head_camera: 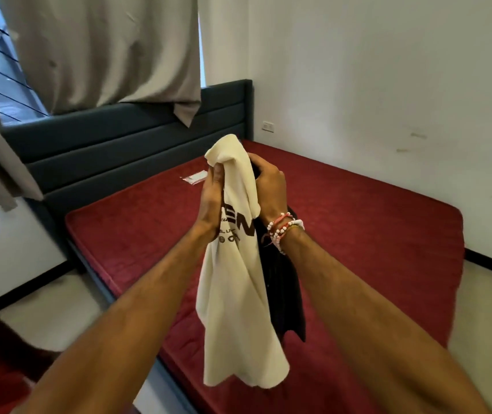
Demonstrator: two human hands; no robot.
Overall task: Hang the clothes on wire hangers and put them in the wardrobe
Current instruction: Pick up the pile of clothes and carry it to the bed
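Both your arms are stretched out front, and the cream T-shirt (232, 294) with dark lettering dangles from your fists toward 6 o'clock, over the bed's near edge. A dark garment (285, 297) hangs touching it at its 3 o'clock. Your left hand (211, 201) is wrapped tight round the shirt's bunched top. Your right hand (270, 189), beaded bracelets (283, 231) on the wrist, is curled round the dark one. Further back there's the red mattress (373, 228), then the blue headboard (119, 150), and a grey curtain (104, 49) up at 11 o'clock.
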